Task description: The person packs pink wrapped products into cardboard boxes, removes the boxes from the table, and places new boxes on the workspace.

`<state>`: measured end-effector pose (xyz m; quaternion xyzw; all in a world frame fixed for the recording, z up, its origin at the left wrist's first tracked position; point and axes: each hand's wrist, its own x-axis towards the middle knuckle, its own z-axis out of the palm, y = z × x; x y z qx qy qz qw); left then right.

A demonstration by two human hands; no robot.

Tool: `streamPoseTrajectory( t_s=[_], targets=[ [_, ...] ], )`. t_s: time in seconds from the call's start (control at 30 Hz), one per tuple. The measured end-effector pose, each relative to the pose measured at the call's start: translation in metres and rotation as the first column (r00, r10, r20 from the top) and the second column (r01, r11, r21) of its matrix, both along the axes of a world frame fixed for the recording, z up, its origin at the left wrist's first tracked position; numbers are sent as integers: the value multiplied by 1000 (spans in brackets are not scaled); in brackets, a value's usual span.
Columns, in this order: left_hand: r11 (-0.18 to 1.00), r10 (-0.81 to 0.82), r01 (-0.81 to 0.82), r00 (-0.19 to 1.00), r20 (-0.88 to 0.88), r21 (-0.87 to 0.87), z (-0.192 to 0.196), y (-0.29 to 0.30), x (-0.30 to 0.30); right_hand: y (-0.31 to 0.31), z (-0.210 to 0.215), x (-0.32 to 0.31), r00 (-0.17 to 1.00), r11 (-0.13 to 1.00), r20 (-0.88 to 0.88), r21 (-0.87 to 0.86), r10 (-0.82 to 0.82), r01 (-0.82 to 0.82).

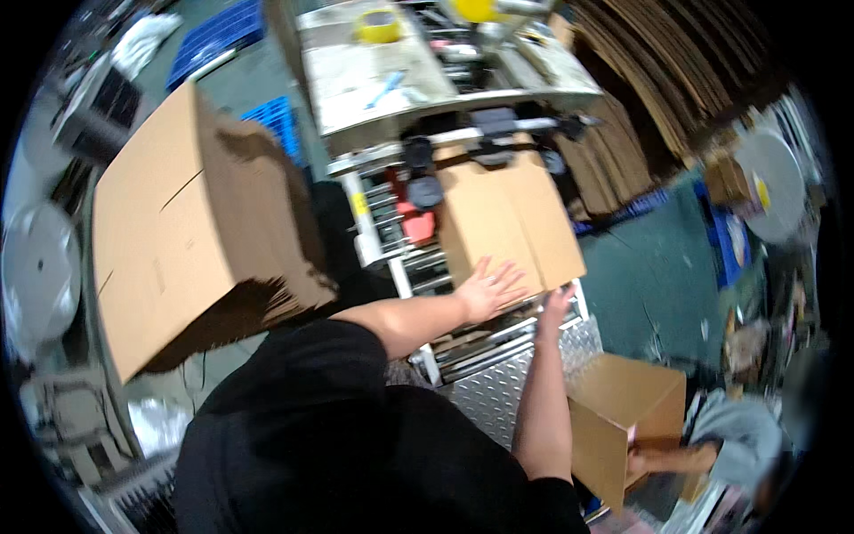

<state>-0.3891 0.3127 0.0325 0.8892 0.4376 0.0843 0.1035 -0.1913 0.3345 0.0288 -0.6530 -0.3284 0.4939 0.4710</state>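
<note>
A brown cardboard box (503, 209) with its top flaps folded down lies on the roller conveyor, its far end under the taping machine's head (494, 133). My left hand (489, 289) rests flat on the box's top near its close edge, fingers spread. At the box's near right corner is my right hand (557, 307), its fingers stretched up against the end. Part of that hand's grip side is hidden by the blur and the box edge. Metal rollers (485, 347) show between my arms.
A tall stack of flat cardboard (160, 231) stands at left. More folded cardboard (640, 80) is piled at the far right. A yellow tape roll (378, 27) sits on the machine's top. Another person's arm (676, 459) reaches into an open carton (627, 392) at lower right.
</note>
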Motion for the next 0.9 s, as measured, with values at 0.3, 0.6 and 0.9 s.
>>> streamPoseTrajectory(
  t_s=[0.3,0.6,0.9],
  targets=[
    [921,374,-386,914,-156,-52,64,25,-98,-187,-19,30,820,776,-74,-284,568,-563],
    [623,739,-749,468,-485,227,182,-200,-296,-311,-31,113,876,810,-23,-371,481,-454],
    [688,709,-689,570,-416,230,143,-294,-385,-346,-40,154,852,845,173,-325,495,-425]
  ],
)
